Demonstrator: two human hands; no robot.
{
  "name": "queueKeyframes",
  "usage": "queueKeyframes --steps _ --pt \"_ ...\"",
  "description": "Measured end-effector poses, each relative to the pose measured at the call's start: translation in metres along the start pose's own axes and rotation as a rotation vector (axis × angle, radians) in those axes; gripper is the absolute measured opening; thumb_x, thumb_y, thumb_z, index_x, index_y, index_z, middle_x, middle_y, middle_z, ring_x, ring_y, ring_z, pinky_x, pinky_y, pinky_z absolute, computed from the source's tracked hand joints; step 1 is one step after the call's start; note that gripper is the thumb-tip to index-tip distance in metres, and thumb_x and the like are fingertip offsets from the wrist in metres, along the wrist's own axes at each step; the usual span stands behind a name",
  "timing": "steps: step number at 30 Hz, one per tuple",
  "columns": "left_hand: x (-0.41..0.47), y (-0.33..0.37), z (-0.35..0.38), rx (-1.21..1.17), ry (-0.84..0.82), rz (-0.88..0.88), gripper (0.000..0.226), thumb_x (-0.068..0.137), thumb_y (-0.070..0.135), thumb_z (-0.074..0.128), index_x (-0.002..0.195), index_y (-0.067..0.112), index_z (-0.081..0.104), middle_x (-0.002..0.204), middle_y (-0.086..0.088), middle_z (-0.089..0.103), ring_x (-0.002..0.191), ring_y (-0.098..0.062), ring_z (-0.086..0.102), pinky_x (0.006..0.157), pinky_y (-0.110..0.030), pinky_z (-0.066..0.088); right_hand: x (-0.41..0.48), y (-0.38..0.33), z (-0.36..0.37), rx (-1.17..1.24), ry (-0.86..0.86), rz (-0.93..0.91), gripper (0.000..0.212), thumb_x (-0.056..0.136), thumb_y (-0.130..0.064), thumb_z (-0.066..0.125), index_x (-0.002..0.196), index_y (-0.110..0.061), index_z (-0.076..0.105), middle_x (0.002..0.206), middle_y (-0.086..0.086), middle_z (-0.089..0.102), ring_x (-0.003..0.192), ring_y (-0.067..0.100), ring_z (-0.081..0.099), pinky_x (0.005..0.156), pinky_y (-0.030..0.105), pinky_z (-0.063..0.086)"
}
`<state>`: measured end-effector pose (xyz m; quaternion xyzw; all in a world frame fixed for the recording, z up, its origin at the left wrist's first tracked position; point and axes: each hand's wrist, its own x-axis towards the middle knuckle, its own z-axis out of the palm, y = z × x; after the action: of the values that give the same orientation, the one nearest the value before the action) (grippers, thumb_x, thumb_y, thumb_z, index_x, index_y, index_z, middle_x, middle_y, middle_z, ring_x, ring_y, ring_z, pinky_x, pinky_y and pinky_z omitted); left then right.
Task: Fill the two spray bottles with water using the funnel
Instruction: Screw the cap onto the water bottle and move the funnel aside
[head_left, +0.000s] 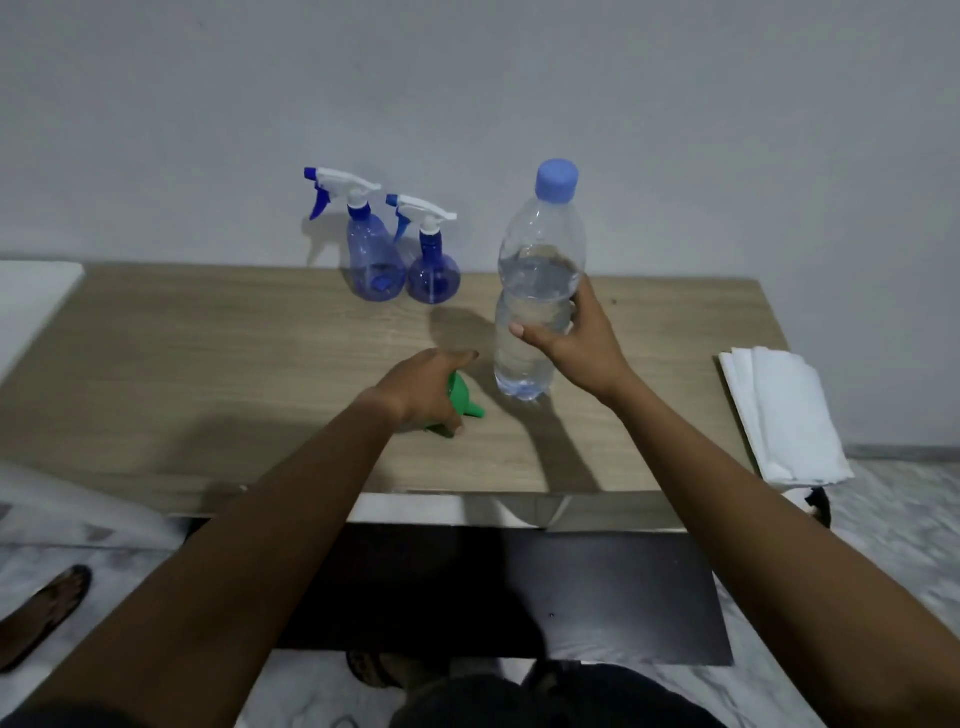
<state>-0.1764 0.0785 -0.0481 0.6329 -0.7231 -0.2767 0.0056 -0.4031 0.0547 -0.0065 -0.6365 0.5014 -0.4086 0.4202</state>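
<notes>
One clear plastic water bottle (537, 280), blue-capped and partly full of water, stands upright on the wood-grain counter (208, 364). The right hand (576, 340) fingers (519, 330) wrap round its middle, and the curled left hand (423, 387) fingers (462, 358) grip one green conical funnel (461, 397). Beyond the left fingers stand two translucent blue spray bottles side by side, a taller spray bottle (370, 260) and a rounder spray bottle (434, 278), contents unclear; one stack of folded white paper towels (784, 415) lies well right of the right fingers.

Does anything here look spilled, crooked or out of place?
No spill or damage shows. Only the stack of paper napkins looks off: it seems to overhang the table's right edge. The taller spray bottle and shorter spray bottle stand upright.
</notes>
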Motion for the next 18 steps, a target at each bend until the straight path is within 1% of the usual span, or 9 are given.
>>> queueKeyframes --steps 3,5,8,10,12,14,15,17,18 --pt "0.002 -0.002 -0.004 0.086 -0.022 0.021 0.121 0.05 0.033 0.095 0.155 0.028 0.033 0.148 -0.01 0.047 0.133 -0.027 0.046 0.109 -0.033 0.041 0.0 0.001 0.002 0.02 0.002 0.005 0.077 0.074 -0.034 0.087 0.141 -0.025 0.049 0.133 -0.006 0.063 0.12 0.009 0.063 0.101 0.045 0.055" --pt "0.003 -0.003 -0.007 0.142 -0.042 0.032 0.119 0.048 0.032 0.095 0.153 0.023 0.038 0.145 -0.011 0.051 0.131 -0.028 0.049 0.107 -0.034 0.043 0.0 0.0 0.003 0.035 0.004 0.008 0.078 0.074 -0.037 0.087 0.141 -0.024 0.049 0.134 -0.005 0.063 0.121 0.011 0.063 0.102 0.046 0.054" --pt "0.004 -0.002 -0.01 0.21 -0.044 0.028 0.101 0.047 0.029 0.093 0.14 0.022 0.055 0.13 -0.01 0.061 0.119 -0.028 0.055 0.097 -0.038 0.05 -0.002 0.0 0.003 0.043 -0.002 0.016 0.079 0.075 -0.035 0.087 0.143 -0.023 0.047 0.135 -0.005 0.063 0.122 0.01 0.062 0.103 0.044 0.054" --pt "0.005 -0.003 -0.012 0.221 -0.023 0.015 0.086 0.046 0.028 0.09 0.127 0.025 0.062 0.121 -0.006 0.063 0.112 -0.026 0.058 0.091 -0.038 0.053 0.0 -0.001 0.003 0.022 0.001 0.021 0.082 0.074 -0.037 0.088 0.143 -0.025 0.047 0.136 -0.007 0.063 0.122 0.009 0.062 0.103 0.043 0.054" --pt "0.005 -0.005 -0.013 0.22 0.017 -0.003 0.077 0.043 0.034 0.084 0.117 0.029 0.065 0.114 -0.003 0.063 0.106 -0.025 0.06 0.085 -0.037 0.054 0.001 0.0 0.003 -0.024 -0.006 0.031 0.089 0.067 -0.035 0.091 0.142 -0.027 0.044 0.133 -0.008 0.063 0.119 0.008 0.063 0.1 0.039 0.054" --pt "0.006 -0.007 -0.014 0.221 0.082 -0.006 0.069 0.044 0.04 0.079 0.111 0.031 0.065 0.108 -0.002 0.063 0.1 -0.025 0.06 0.08 -0.034 0.053 0.001 -0.001 0.003 -0.104 -0.026 0.039 0.098 0.062 -0.028 0.093 0.142 -0.03 0.037 0.127 -0.009 0.063 0.112 0.006 0.064 0.092 0.031 0.055" --pt "0.007 -0.007 -0.015 0.214 0.121 -0.005 0.064 0.046 0.043 0.077 0.108 0.03 0.065 0.104 -0.001 0.064 0.099 -0.025 0.058 0.078 -0.034 0.051 0.002 0.0 0.004 -0.129 -0.019 0.043 0.099 0.061 -0.027 0.093 0.142 -0.032 0.035 0.123 -0.01 0.064 0.108 0.007 0.065 0.088 0.03 0.055" --pt "0.011 -0.009 -0.016 0.163 0.225 -0.022 0.057 0.048 0.052 0.071 0.1 0.032 0.064 0.098 0.002 0.062 0.097 -0.024 0.056 0.077 -0.035 0.05 0.004 0.004 0.006 -0.154 0.016 0.039 0.099 0.062 -0.028 0.093 0.143 -0.034 0.036 0.119 -0.012 0.064 0.106 0.013 0.065 0.089 0.033 0.055" --pt "0.013 -0.009 -0.017 0.119 0.281 -0.042 0.057 0.047 0.057 0.068 0.099 0.034 0.064 0.098 0.004 0.06 0.099 -0.023 0.055 0.078 -0.036 0.051 0.006 0.005 0.007 -0.168 0.027 0.034 0.099 0.063 -0.029 0.093 0.143 -0.033 0.037 0.118 -0.011 0.064 0.106 0.014 0.065 0.091 0.035 0.055"
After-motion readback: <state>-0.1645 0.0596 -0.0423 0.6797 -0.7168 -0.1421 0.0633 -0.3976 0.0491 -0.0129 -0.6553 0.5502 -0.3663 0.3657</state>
